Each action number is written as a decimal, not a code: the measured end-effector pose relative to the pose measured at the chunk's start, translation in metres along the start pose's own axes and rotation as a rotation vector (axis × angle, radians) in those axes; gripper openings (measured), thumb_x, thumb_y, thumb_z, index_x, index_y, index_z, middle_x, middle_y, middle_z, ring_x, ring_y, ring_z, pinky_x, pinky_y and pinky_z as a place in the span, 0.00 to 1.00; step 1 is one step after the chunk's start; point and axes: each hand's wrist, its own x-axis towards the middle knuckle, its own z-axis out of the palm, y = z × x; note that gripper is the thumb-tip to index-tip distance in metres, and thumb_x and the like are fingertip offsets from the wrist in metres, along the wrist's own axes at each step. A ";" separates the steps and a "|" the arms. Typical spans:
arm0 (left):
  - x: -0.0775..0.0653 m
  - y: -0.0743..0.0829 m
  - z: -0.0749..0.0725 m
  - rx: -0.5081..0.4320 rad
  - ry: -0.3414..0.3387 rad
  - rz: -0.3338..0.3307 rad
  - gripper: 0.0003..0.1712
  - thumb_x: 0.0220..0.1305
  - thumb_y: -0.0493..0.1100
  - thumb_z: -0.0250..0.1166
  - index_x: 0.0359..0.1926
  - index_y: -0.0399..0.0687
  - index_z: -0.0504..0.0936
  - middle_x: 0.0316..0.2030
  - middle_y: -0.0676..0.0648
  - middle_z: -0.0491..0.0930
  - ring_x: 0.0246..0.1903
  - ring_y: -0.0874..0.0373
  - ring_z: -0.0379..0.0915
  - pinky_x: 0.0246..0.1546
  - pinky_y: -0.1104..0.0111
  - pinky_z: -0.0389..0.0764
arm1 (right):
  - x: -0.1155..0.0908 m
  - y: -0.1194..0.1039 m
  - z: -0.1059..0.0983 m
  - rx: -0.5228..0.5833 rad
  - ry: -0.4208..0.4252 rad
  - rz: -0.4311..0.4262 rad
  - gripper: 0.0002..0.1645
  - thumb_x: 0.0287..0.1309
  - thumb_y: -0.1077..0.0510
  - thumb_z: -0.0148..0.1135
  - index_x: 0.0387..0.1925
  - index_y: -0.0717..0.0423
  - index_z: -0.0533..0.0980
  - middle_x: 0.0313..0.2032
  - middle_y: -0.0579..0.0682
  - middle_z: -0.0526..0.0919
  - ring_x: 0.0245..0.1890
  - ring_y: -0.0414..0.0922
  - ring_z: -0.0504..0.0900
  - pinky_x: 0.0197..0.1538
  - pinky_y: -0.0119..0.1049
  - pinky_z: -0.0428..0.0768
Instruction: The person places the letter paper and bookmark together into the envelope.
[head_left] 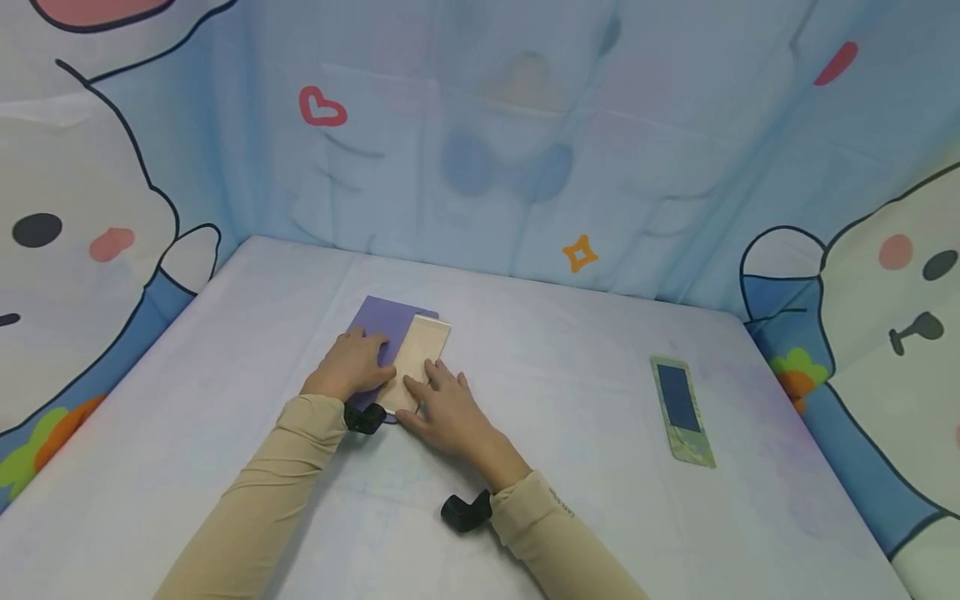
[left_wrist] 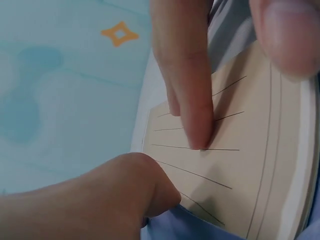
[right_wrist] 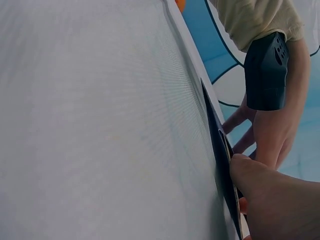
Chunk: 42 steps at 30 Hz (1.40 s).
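A cream notepad [head_left: 426,337] with ruled lines lies over a purple cover [head_left: 382,315], left of the table's middle. My left hand [head_left: 348,365] rests on the purple cover, its thumb reaching the notepad's left edge. In the left wrist view, that thumb [left_wrist: 145,177] is bent at the border between the purple sheet and the lined page [left_wrist: 250,135]. My right hand [head_left: 453,417] lies across the notepad's lower right side with fingers spread, and one fingertip touches the page. Its thumb is at the lower edge, where the right wrist view shows the thin stack [right_wrist: 220,145] edge-on.
A green patterned flat rectangle [head_left: 693,448] with a dark blue panel lies on the right of the white-covered table [head_left: 570,367]. Cartoon-printed curtains [head_left: 517,167] stand behind and at both sides. A black wrist device [head_left: 467,512] sits at each cuff.
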 end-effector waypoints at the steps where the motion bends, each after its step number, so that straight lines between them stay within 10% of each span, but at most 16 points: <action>1: 0.000 0.000 0.000 -0.001 0.001 0.001 0.35 0.60 0.51 0.57 0.65 0.39 0.67 0.64 0.27 0.61 0.62 0.31 0.61 0.62 0.45 0.65 | 0.000 0.000 0.000 -0.005 -0.005 0.002 0.36 0.65 0.35 0.48 0.67 0.48 0.65 0.71 0.61 0.57 0.73 0.58 0.52 0.68 0.61 0.56; 29: 0.000 0.003 0.001 -0.013 0.002 0.005 0.35 0.60 0.50 0.56 0.65 0.36 0.67 0.64 0.28 0.63 0.62 0.32 0.62 0.61 0.45 0.65 | 0.003 0.006 0.005 0.008 -0.001 -0.042 0.35 0.67 0.36 0.44 0.69 0.44 0.62 0.72 0.60 0.53 0.73 0.59 0.50 0.68 0.63 0.54; 42: 0.001 0.002 0.003 0.003 0.000 0.007 0.35 0.61 0.51 0.57 0.64 0.36 0.68 0.63 0.28 0.64 0.61 0.32 0.63 0.61 0.46 0.66 | 0.006 0.005 -0.005 0.239 0.112 -0.001 0.39 0.63 0.44 0.56 0.69 0.59 0.60 0.67 0.62 0.63 0.69 0.57 0.61 0.69 0.49 0.62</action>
